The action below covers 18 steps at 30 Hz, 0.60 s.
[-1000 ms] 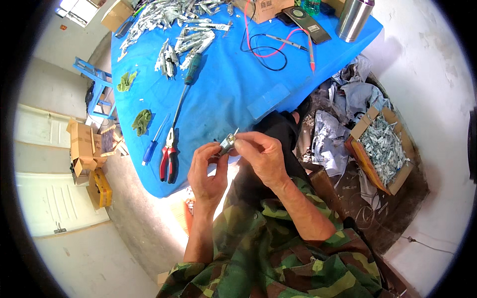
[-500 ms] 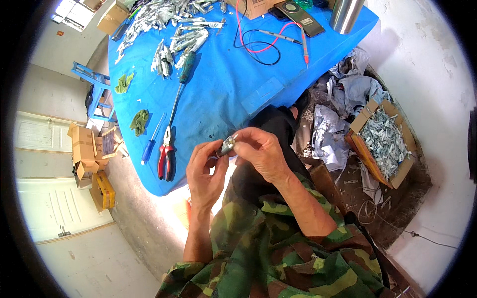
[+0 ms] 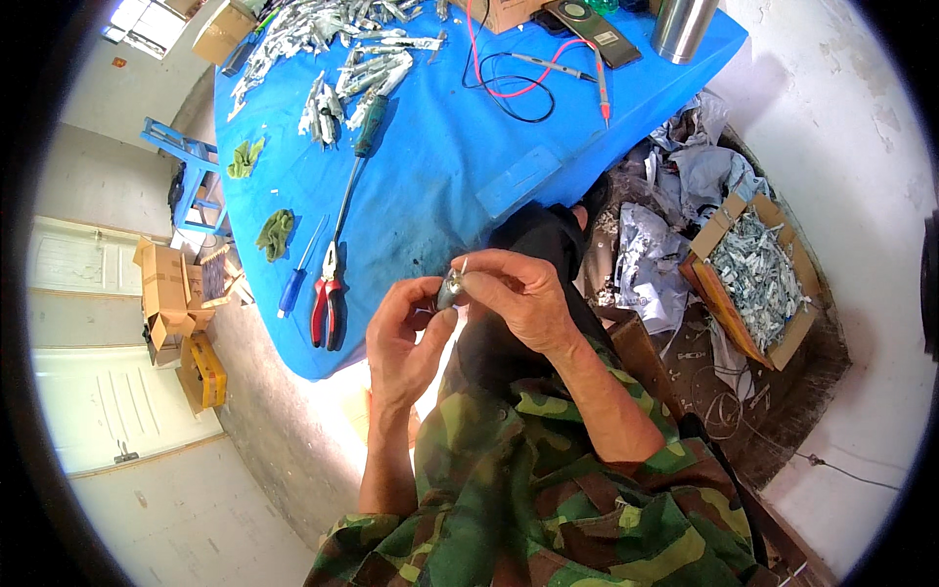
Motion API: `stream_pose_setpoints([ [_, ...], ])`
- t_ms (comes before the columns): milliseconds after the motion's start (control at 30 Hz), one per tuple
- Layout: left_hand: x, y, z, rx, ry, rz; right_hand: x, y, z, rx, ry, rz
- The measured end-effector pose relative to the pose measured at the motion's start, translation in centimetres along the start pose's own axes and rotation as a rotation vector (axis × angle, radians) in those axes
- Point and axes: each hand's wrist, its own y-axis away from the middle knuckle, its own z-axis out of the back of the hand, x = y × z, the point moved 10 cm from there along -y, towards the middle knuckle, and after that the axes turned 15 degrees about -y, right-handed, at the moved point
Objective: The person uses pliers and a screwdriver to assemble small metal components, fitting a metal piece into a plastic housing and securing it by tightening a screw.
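Observation:
Both my hands meet over the near edge of a blue-covered table (image 3: 460, 166). My left hand (image 3: 403, 338) and my right hand (image 3: 514, 293) pinch one small silvery metal part (image 3: 450, 289) between their fingertips; a thin white lead sticks up from it. My forearms in a camouflage jacket come in from below. Red-handled pliers (image 3: 328, 298) and a blue-handled screwdriver (image 3: 293, 284) lie on the cloth just left of my left hand.
A long green-handled screwdriver (image 3: 357, 157), a pile of silvery parts (image 3: 333, 39), red and black probe leads (image 3: 528, 78), a meter (image 3: 592, 24) and a steel cup (image 3: 680, 24) lie farther back. A cardboard box of silvery scraps (image 3: 758, 279) sits on the floor at right, cartons (image 3: 166, 293) at left.
My hands have stayed together on the small part and shifted slightly lower and right in the view. The fingers have turned a little around it.

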Motion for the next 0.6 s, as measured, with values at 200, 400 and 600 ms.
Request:
stream_pose_setpoints([
  [200, 0.6, 0.2, 0.1, -0.001, -0.010, 0.020, 0.3, -0.1, 0.5, -0.024, -0.017, 0.033],
  [400, -1.6, 0.2, 0.5, -0.070, -0.299, -0.103, -0.6, 0.1, 1.2, -0.111, -0.088, -0.060],
  [600, 0.6, 0.3, 1.2, -0.103, 0.077, 0.129, -2.0, 0.8, 0.6, -0.105, -0.154, -0.081],
])
